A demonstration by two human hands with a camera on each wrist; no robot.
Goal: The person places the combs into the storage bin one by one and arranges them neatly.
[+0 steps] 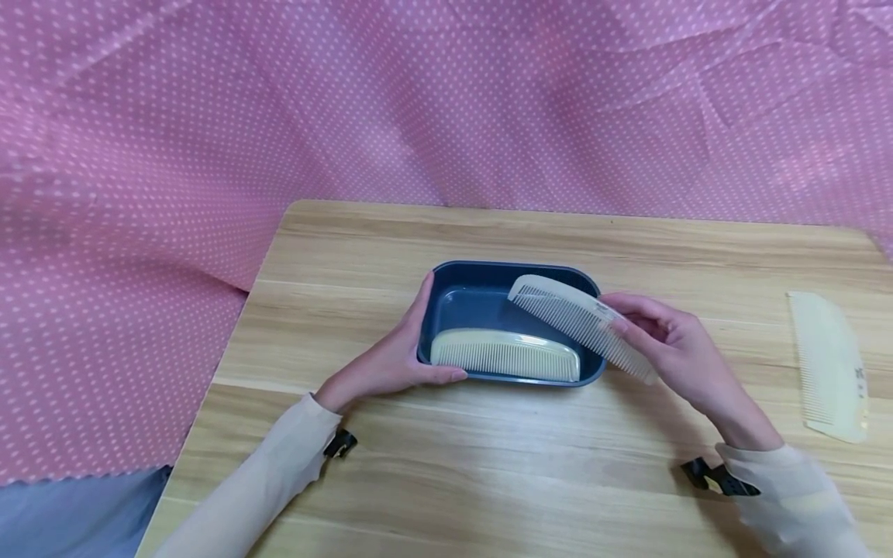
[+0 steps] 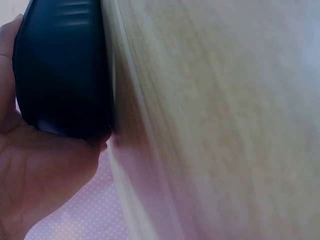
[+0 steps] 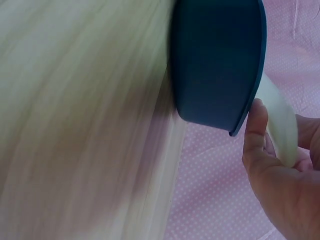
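Observation:
A dark blue rectangular box (image 1: 469,306) with rounded corners stands on the table. My left hand (image 1: 394,355) grips its left end, thumb along the near side and fingers round the far side. Inside, against the near wall, a cream comb (image 1: 505,353) lies with its teeth toward me. My right hand (image 1: 666,341) pinches a second, pale comb (image 1: 558,302) between thumb and fingers. That comb slants over the box's right rim, its far end above the inside. In the right wrist view, the held comb (image 3: 281,120) shows beside the box rim.
A third cream comb (image 1: 830,368) lies on the wooden table (image 1: 523,465) at the far right. Pink dotted cloth (image 1: 446,101) hangs behind the table and down its left side. Black straps (image 1: 718,477) sit at both wrists.

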